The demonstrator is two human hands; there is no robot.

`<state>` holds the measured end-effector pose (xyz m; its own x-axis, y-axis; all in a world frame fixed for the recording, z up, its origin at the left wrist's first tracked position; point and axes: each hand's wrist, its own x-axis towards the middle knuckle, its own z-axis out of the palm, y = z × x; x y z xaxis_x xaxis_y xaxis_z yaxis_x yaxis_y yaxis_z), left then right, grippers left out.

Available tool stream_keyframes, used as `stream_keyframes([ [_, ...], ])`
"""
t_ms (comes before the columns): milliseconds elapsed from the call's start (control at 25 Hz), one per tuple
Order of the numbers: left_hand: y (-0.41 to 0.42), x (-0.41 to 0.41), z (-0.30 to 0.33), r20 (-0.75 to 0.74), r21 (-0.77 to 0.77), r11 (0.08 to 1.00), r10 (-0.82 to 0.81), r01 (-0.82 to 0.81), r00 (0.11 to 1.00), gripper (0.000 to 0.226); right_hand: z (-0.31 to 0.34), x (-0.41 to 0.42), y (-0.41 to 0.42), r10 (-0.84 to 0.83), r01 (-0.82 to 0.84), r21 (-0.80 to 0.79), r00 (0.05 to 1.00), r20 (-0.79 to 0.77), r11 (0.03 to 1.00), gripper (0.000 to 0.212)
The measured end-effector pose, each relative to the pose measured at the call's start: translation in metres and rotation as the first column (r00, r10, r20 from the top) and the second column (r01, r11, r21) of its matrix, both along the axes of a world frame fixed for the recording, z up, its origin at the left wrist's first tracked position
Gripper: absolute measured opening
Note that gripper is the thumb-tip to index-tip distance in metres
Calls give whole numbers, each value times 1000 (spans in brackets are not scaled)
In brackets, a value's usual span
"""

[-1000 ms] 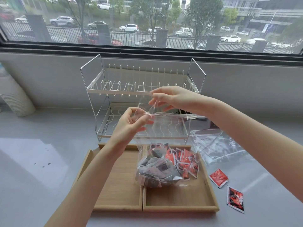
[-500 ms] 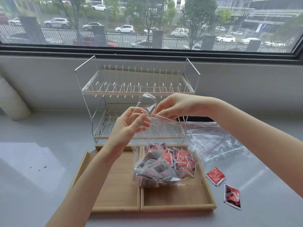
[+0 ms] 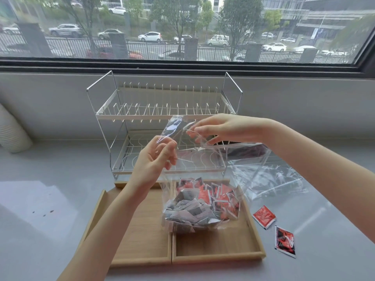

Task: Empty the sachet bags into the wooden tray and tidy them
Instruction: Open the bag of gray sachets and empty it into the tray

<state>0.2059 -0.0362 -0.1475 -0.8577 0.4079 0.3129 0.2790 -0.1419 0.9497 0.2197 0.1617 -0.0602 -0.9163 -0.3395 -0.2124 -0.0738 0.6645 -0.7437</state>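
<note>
Both hands hold a clear plastic bag (image 3: 200,201) of red and grey sachets upright over the wooden tray (image 3: 146,236), its bottom resting in the right compartment. The left hand (image 3: 154,161) and right hand (image 3: 221,128) each pinch the bag's mouth with curled fingers. Two red sachets (image 3: 263,216) lie on the counter (image 3: 40,199) just beside the tray

We've got one head view only: wide-angle, looking forward and down over the worktop (image 3: 50,199), close above both hands, window (image 3: 182,27) straight ahead.
</note>
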Motion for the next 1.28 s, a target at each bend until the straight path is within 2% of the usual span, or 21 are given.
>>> stream_keyframes([
  [80,-1,0,-1,4,7,1000,10,-10,1000,15,-2,5,6,36,-36,8,998,57,999,31],
  [240,-1,-1,-1,3,-14,1000,7,-7,1000,14,0,7,6,38,-35,95,999,-22,995,24],
  [400,-5,-3,-1,14,-29,999,36,-35,999,13,18,4,9,-96,86,-93,989,-113,992,29],
  [520,-7,-4,0,1,-16,1000,24,-24,1000,13,22,0,10,-97,90,-49,982,-162,995,22],
  [600,-6,-3,-1,5,4,1000,25,-25,1000,13,17,-4,13,-113,113,-3,988,-106,994,32],
  [680,-5,-2,-2,14,12,1000,23,-23,1000,13,9,-4,18,-123,122,41,992,15,992,39],
  [800,-4,-1,-2,2,-7,1000,14,-14,1000,14,6,0,26,-62,48,107,990,124,993,29],
  [920,-4,-4,-2,10,-10,999,41,-41,999,10,10,3,27,-43,38,204,999,19,978,16],
  [1040,-5,-6,-1,32,-8,997,79,-79,996,15,17,1,27,-80,106,168,984,-158,980,12],
  [1160,-9,-8,2,19,-21,993,113,-113,993,13,35,4,25,-122,145,61,951,-286,987,12],
  [1280,-12,-9,3,27,-3,993,116,-116,993,14,44,7,22,-96,150,101,906,-413,984,13],
])
